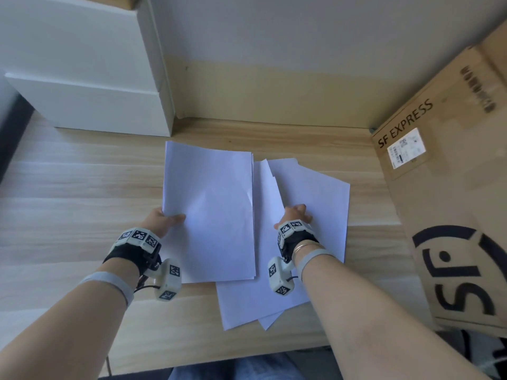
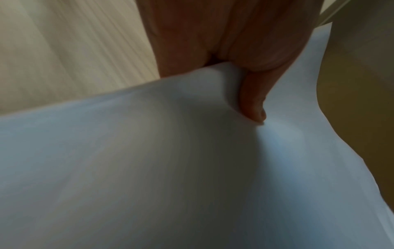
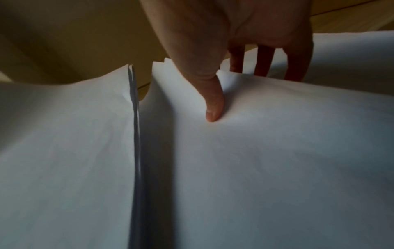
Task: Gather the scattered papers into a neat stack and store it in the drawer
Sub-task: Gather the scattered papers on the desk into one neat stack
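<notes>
Several white sheets lie on a wooden desk (image 1: 68, 187). My left hand (image 1: 168, 216) pinches the left edge of a fairly squared pile of sheets (image 1: 214, 209); its thumb (image 2: 253, 107) is on top and its fingers are under the paper (image 2: 149, 168). To the right, loose sheets (image 1: 321, 193) lie fanned and overlapping, partly under the pile. My right hand (image 1: 297, 213) holds those loose sheets (image 3: 277, 151), with its thumb (image 3: 213, 109) pressing on top and its fingers (image 3: 263, 62) dipping behind a raised fold. A white box-like unit (image 1: 90, 105) stands at the back left.
A large cardboard box (image 1: 452, 201) printed "SF EXPRESS" stands along the desk's right side, close to the loose sheets. A wall (image 1: 274, 50) runs behind the desk. The desk's front edge is near my lap (image 1: 247, 368).
</notes>
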